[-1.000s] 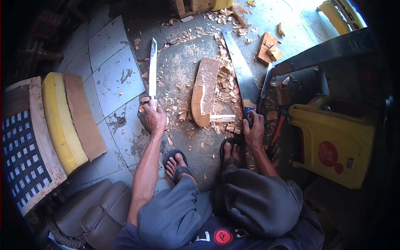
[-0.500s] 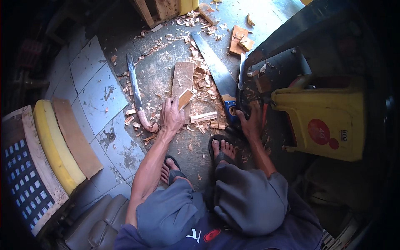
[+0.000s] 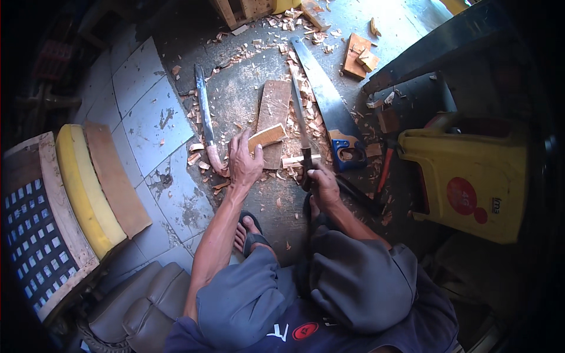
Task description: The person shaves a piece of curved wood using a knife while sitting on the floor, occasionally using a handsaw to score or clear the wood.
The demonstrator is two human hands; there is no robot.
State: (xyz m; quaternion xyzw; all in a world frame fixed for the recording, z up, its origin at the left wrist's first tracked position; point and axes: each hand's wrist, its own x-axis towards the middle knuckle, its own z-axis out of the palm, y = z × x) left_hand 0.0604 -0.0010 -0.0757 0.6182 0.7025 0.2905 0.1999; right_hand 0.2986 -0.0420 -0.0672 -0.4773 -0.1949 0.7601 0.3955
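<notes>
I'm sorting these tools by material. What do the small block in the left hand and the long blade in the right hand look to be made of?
Small block: pale bare wood, apparently unfinished, matching the wood chips around it. Held by the left hand.
Long blade: likely steel, dull grey with a faint sheen; its handle is hidden inside the right hand.

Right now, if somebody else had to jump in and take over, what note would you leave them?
Left hand: grip on a small wood block, resting on the board on the floor.
Right hand: grip shut on the handle of a long knife, blade pointing away over the board.
Nearby: a machete lies left of the board, a handsaw with a blue handle right of it, and a thin stick by the knife handle.
Done: plenty of wood chips lie around, so chopping has happened.
Left: the block looks whole, not yet cut.
</notes>
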